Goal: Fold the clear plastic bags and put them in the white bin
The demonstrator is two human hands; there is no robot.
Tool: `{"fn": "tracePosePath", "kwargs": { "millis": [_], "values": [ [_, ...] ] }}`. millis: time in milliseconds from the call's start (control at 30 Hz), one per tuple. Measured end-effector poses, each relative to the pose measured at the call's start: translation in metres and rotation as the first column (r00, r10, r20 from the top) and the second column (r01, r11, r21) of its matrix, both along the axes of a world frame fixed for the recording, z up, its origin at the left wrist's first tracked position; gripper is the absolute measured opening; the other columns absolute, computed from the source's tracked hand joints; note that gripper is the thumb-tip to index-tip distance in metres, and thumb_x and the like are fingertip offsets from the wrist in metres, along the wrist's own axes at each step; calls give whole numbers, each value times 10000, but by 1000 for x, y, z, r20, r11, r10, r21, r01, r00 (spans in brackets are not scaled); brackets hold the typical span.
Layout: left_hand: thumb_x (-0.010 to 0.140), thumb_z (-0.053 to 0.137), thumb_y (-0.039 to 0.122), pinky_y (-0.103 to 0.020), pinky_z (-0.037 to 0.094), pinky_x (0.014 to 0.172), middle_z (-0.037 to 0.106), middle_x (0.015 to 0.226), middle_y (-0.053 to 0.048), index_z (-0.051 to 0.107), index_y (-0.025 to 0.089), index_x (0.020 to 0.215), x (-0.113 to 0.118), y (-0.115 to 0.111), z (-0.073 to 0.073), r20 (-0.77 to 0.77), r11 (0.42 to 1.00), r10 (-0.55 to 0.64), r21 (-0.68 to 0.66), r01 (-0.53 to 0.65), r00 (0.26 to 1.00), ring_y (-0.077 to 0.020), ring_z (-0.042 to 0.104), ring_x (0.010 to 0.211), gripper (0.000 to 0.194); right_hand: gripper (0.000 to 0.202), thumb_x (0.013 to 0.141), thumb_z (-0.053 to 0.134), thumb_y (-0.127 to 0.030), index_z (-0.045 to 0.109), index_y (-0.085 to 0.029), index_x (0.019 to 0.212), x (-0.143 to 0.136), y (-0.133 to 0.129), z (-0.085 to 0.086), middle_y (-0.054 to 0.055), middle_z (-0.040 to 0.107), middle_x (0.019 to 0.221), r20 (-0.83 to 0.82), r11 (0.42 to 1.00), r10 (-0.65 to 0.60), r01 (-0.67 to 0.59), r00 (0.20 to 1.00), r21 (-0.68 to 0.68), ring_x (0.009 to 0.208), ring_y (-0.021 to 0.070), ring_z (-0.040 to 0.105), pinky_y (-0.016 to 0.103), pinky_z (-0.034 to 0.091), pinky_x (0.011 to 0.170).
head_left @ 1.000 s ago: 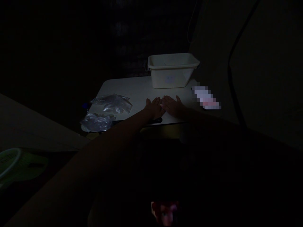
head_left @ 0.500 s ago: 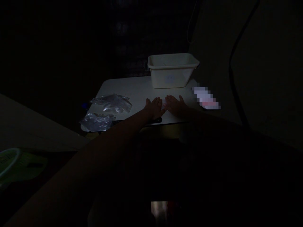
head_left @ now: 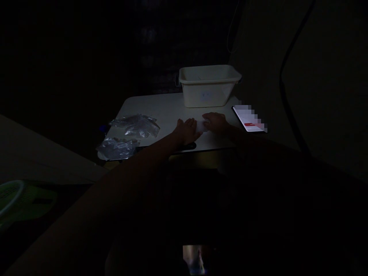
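Note:
In the dim head view, a small whitish piece (head_left: 201, 126), thin and soft-looking, lies on the white tabletop (head_left: 169, 105) between my hands. My left hand (head_left: 186, 131) rests flat with its fingers stretched out, their tips at the left edge of the piece. My right hand (head_left: 216, 123) has its fingers curled in and closed on the right side of the piece. Too little light falls here to tell exactly what the piece is. Left of my hands lie crumpled clear plastic bags (head_left: 142, 125), with another plastic bundle (head_left: 118, 148) at the near left corner.
A cream plastic tub (head_left: 205, 94) with dark side handles stands at the table's back right. A lit phone (head_left: 247, 119), partly pixelated, lies at the right edge. A green basket (head_left: 34, 205) is low at far left. A dark cable (head_left: 283, 92) hangs along the right wall.
My right hand has gone from lying flat with spread fingers to curled fingers, shifting slightly right. More of the whitish piece shows. My left hand has hardly moved.

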State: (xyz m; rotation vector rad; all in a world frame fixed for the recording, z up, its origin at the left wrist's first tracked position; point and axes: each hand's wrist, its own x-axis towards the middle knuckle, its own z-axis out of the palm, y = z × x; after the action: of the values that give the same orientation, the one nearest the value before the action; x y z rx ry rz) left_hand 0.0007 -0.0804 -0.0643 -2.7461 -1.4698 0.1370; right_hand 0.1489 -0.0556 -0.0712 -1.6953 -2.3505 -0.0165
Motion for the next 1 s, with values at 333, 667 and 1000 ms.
{"fn": "tracePosePath", "kwargs": {
  "millis": [333, 667, 1000],
  "values": [
    [810, 162, 360, -364, 307, 786, 523, 1008, -112, 488, 110, 973, 2, -2, 9, 143, 996, -68, 74, 58, 987, -207, 457, 939, 442, 217, 653, 463, -271, 605, -215, 808, -10, 15, 22, 54, 593, 920, 26, 947, -158, 159, 987, -279, 873, 224, 503, 409, 322, 764],
    [768, 317, 225, -261, 362, 742, 568, 917, -73, 541, 127, 881, 0, 16, 0, 421, 993, 101, 6, -115, 902, -157, 501, 851, 270, 240, 677, 447, -322, 599, -197, 813, -11, 14, 22, 69, 587, 937, 13, 963, -74, 75, 997, -260, 867, 214, 507, 388, 338, 756],
    [616, 523, 110, -203, 383, 527, 527, 532, 12, 559, 106, 686, -8, 23, 5, 800, 831, 555, -526, -180, 229, -75, 480, 491, 79, 186, 662, 459, -221, 605, -135, 740, -15, 12, 27, 61, 615, 773, -344, 980, 8, -76, 939, -185, 697, 147, 539, 274, 412, 627]
  ]
}}
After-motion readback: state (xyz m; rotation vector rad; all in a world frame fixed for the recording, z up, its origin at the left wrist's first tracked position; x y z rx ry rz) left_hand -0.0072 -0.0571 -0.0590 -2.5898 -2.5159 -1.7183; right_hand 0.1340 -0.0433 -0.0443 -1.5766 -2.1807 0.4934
